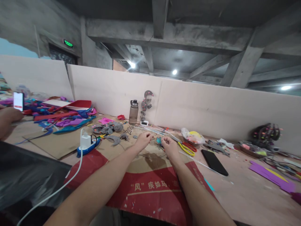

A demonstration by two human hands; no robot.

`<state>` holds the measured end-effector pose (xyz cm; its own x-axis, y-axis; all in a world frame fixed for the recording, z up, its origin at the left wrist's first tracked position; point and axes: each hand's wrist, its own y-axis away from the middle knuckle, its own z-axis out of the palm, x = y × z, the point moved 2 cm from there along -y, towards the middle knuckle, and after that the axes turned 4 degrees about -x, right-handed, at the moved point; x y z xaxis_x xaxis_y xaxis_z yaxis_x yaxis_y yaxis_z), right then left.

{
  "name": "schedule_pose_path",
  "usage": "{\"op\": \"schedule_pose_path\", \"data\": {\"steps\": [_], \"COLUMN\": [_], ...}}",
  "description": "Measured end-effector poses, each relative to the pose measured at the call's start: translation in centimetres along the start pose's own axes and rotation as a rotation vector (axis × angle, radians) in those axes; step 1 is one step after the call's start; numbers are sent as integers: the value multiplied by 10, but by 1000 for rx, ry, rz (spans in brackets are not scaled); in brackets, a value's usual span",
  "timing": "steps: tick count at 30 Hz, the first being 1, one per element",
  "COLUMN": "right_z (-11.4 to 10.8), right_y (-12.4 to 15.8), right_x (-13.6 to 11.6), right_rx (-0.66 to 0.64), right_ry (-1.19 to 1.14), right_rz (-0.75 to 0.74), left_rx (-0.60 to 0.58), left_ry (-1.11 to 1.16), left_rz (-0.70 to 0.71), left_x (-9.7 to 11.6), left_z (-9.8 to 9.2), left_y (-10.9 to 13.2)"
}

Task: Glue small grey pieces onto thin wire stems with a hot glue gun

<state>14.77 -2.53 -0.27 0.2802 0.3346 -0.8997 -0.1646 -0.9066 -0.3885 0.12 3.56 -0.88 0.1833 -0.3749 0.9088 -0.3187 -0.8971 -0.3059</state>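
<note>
My right hand [169,146] pinches the edge of a small teal star-shaped piece [158,140], which looks like felt. My left hand [143,141] is a little to the left of it, its fingertips pressed together; whatever they hold, if anything, is too small to make out. Both hands are above a brown and red cardboard sheet [150,185]. Left of my left hand lie grey felt cutouts, among them a crescent [114,139]. Yellow-handled scissors [187,149] and red-handled scissors [189,146] lie just right of my right hand.
A bottle [133,113] and a hanging moon ornament [147,102] stand by the back board. A black phone [214,162] lies at right, near a bowl [193,137]. At left are a power strip [88,147], a felt heap [68,114] and another person's hand [10,117].
</note>
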Motion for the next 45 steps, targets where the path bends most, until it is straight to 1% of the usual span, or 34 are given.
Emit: {"op": "schedule_pose_path", "data": {"steps": [5, 9, 12, 17, 26, 30, 34, 37, 41, 45], "right_z": [0, 0, -1, -1, -1, -2, -2, -2, -1, -1], "right_y": [0, 0, 0, -1, 0, 1, -1, -2, -2, 0], "right_x": [-2, -2, -1, 0, -1, -2, -1, 0, -1, -2], "right_rx": [6, 1, 9, 8, 1, 8, 23, 5, -10, -19], "right_ry": [29, 32, 38, 58, 39, 31, 37, 36, 32, 82], "right_rz": [-4, 10, -3, -13, -24, -28, -11, -18, -30, -37], "left_rx": [39, 47, 38, 36, 74, 23, -52, -99, -153, -199], "left_ry": [4, -65, -100, -131, -76, -19, 71, 112, 120, 99], "left_rz": [-63, -47, -22, -24, 20, 31, -9, -30, 0, 32], "left_x": [-10, -13, -10, -2, 2, 5, 6, 8, 14, 16], "left_z": [-3, -5, -7, -10, -6, -5, -3, -1, 0, 1], "left_y": [-7, -9, -7, -4, -2, -1, 1, 2, 4, 6]}}
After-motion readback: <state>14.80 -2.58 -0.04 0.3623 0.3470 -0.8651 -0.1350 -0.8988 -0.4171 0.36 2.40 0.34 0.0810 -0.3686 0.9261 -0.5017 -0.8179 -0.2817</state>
